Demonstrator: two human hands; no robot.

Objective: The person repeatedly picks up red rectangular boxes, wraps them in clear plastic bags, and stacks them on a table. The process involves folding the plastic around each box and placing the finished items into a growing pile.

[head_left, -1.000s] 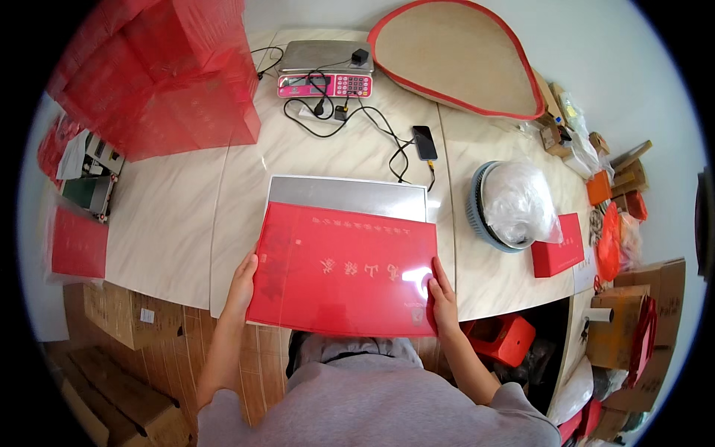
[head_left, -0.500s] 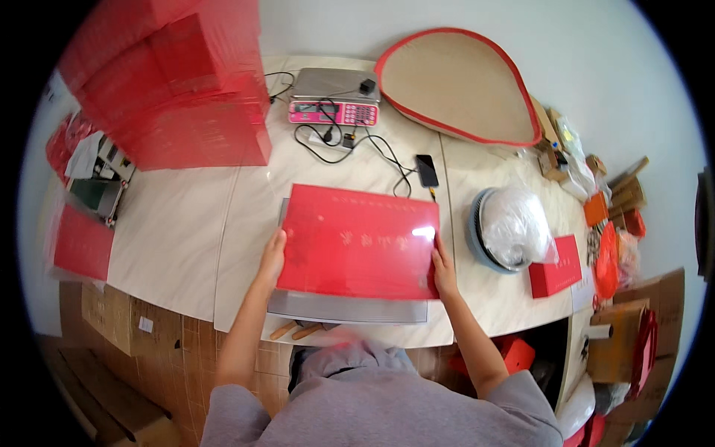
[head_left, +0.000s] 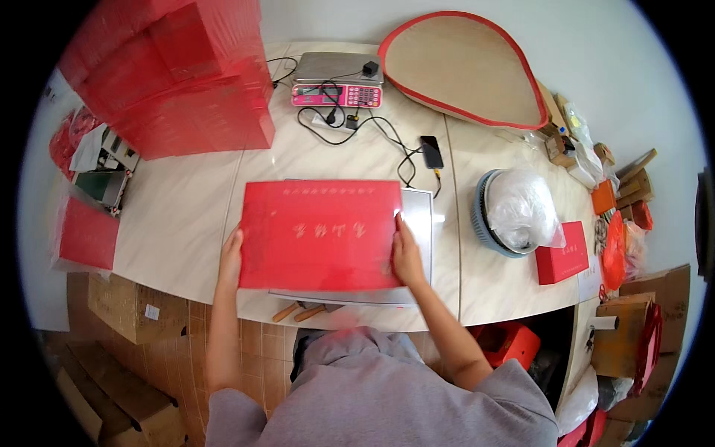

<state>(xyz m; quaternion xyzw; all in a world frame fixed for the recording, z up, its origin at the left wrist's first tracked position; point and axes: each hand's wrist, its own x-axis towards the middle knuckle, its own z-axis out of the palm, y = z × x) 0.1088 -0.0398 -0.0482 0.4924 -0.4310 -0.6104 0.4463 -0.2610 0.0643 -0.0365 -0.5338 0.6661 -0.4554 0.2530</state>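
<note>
Overhead view of a white table [head_left: 179,223]. The left hand [head_left: 231,253] and right hand [head_left: 406,253] each take a grip on one side edge of a flat red box lid [head_left: 316,235], which lies over a grey tray [head_left: 421,223]. Behind it: a weighing scale [head_left: 337,78], a black phone [head_left: 430,151] and stacked red boxes [head_left: 179,74].
</note>
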